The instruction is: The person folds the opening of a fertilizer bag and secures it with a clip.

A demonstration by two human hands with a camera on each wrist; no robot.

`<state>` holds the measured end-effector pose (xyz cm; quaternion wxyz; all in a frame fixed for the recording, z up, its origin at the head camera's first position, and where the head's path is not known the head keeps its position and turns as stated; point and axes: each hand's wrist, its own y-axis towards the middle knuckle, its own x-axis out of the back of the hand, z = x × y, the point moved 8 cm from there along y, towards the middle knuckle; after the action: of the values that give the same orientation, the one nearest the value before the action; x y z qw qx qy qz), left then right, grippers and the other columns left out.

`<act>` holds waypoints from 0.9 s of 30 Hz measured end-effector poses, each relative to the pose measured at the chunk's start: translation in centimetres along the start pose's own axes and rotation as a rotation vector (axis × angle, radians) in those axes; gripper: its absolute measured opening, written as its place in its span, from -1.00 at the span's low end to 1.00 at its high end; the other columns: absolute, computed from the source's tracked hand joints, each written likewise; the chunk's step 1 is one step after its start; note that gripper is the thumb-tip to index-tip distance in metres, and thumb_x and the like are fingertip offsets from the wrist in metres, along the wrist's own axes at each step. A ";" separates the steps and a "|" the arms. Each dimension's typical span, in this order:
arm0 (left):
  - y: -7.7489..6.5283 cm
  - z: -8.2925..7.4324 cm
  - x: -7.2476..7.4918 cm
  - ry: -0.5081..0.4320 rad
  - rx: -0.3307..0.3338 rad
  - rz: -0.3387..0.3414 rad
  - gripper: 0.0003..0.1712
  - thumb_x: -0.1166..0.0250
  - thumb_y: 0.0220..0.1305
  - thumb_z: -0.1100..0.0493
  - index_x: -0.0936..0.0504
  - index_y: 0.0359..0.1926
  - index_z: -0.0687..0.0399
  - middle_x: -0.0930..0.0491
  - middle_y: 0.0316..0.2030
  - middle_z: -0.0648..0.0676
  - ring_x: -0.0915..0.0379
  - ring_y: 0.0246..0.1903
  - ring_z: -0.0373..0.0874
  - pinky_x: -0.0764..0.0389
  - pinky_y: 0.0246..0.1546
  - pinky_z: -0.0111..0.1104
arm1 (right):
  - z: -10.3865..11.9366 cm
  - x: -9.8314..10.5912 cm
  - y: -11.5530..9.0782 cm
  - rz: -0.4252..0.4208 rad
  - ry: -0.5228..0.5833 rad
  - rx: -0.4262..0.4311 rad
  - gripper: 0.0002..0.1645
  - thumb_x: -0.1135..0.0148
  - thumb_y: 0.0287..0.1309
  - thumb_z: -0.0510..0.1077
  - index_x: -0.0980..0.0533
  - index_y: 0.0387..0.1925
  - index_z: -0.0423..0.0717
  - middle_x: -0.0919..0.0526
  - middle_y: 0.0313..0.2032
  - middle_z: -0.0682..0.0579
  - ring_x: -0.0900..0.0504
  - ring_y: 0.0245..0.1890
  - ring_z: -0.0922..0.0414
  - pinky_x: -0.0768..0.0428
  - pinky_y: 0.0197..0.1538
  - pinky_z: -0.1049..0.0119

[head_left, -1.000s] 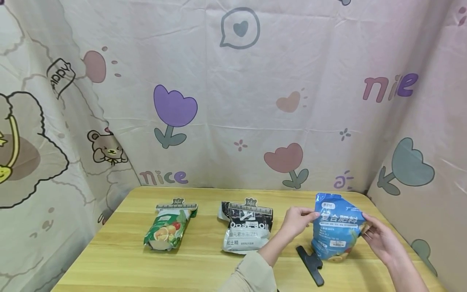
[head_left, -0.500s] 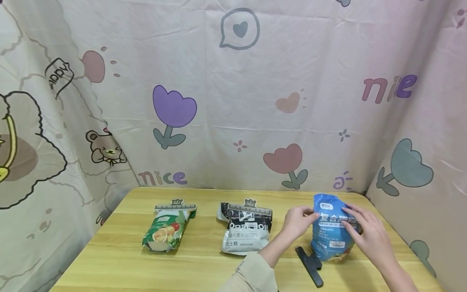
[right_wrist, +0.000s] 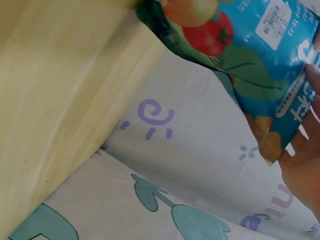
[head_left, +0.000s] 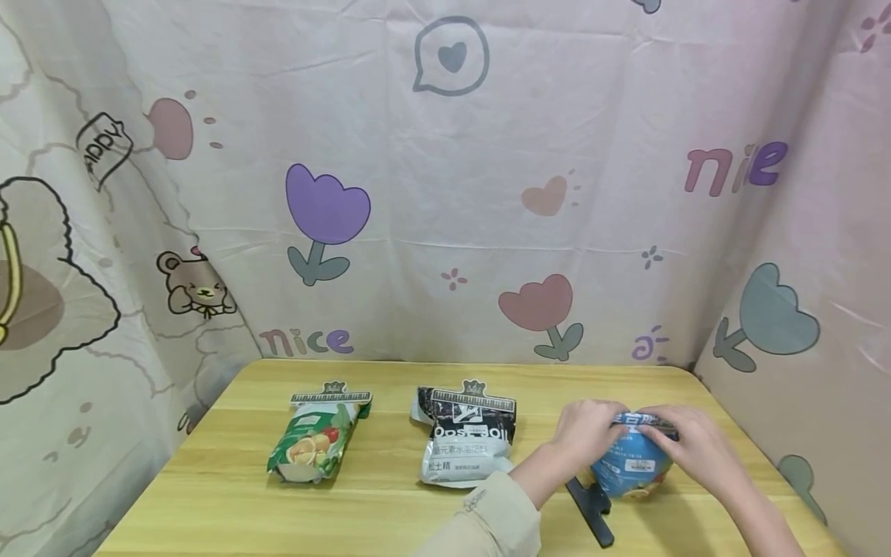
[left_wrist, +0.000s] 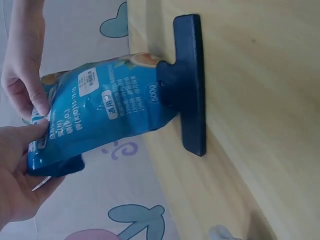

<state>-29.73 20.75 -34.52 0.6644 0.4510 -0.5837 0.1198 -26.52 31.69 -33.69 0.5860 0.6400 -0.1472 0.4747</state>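
Observation:
A blue printed fertilizer bag (head_left: 629, 464) stands on the right part of the table, its upper part folded over. My left hand (head_left: 588, 433) pinches the left end of the fold, thumb in front and fingers behind. At the other end, my right hand (head_left: 696, 449) grips the fold the same way. In the left wrist view both thumbs press on the front of the bag (left_wrist: 105, 105), and a flap hangs behind it. A black bag clip (head_left: 592, 510) lies on the table at the bag's lower left, held by neither hand.
On the wooden table (head_left: 348, 526), a green and white bag (head_left: 313, 445) with a piano-key clip (head_left: 331, 397) lies at left. A black and silver bag (head_left: 469, 456) with a similar clip (head_left: 475, 398) lies mid-table. A printed curtain (head_left: 418, 193) hangs behind.
The bag's top has been folded down, so the bag is shorter. My right hand has moved from its right side to the fold; my left hand has shifted slightly right.

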 end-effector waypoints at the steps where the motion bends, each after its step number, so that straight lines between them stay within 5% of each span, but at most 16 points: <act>1: 0.1 0.0 -0.1 -0.013 0.015 0.005 -0.73 -0.26 0.13 -0.14 -0.64 -0.12 -0.36 -0.59 -0.31 -0.35 -0.39 -0.47 -0.52 -0.32 -0.54 -0.66 | 0.0 -0.1 0.2 0.024 0.011 0.000 -0.73 -0.45 -0.18 -0.19 -0.62 -0.34 -0.14 -0.65 -0.37 -0.05 -0.60 -0.34 -0.09 -0.50 -0.26 -0.07; 4: 0.6 0.2 -0.1 -0.032 0.044 0.029 -0.76 -0.28 0.09 -0.17 -0.67 -0.18 -0.38 -0.59 -0.40 -0.35 -0.27 -0.62 -0.50 -0.19 -0.70 -0.63 | 0.0 -0.5 0.6 0.098 0.039 -0.034 -0.75 -0.45 -0.15 -0.16 -0.62 -0.34 -0.11 -0.66 -0.40 0.01 -0.61 -0.41 -0.02 -0.54 -0.33 0.00; 11: 1.3 0.9 -1.1 -0.081 0.125 0.188 -0.71 -0.31 0.04 -0.20 -0.66 -0.17 -0.40 -0.59 -0.31 -0.38 -0.42 -0.39 -0.48 -0.31 -0.55 -0.63 | -0.7 -1.2 0.7 0.203 0.032 -0.145 -0.76 -0.40 -0.07 -0.04 -0.62 -0.32 -0.02 -0.65 -0.45 0.05 -0.55 -0.51 0.11 -0.47 -0.51 0.19; 17: 1.2 0.8 -1.8 -0.137 0.133 0.271 -0.70 -0.20 0.12 -0.23 -0.67 -0.21 -0.28 -0.54 -0.50 -0.31 -0.34 -0.54 -0.44 -0.31 -0.58 -0.58 | -0.7 -1.3 0.6 0.248 0.035 -0.172 -0.72 -0.34 0.00 0.01 -0.63 -0.28 -0.06 -0.66 -0.38 -0.03 -0.60 -0.43 0.00 -0.51 -0.45 0.09; 20: 1.1 0.6 -2.0 -0.169 0.109 0.283 -0.65 -0.09 0.22 -0.23 -0.67 -0.22 -0.21 -0.51 -0.54 -0.27 -0.32 -0.57 -0.42 -0.32 -0.57 -0.58 | -0.6 -1.2 0.6 0.256 0.052 -0.168 -0.72 -0.29 0.07 0.01 -0.63 -0.27 -0.09 -0.66 -0.34 -0.05 -0.61 -0.37 -0.06 -0.53 -0.37 0.00; 27: 0.9 0.4 -1.3 -0.134 0.065 0.206 -0.69 -0.06 0.28 -0.15 -0.66 -0.10 -0.27 -0.59 -0.27 -0.31 -0.46 -0.29 -0.45 -0.41 -0.36 -0.61 | -0.5 -1.0 0.8 0.193 0.082 -0.140 -0.84 -0.30 0.07 -0.11 -0.65 -0.33 -0.09 -0.67 -0.36 -0.05 -0.62 -0.36 -0.05 -0.54 -0.34 0.02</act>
<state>-31.00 21.38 -35.31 0.5932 0.4171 -0.6657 0.1761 -27.80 31.61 -34.05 0.5864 0.5603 -0.2171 0.5432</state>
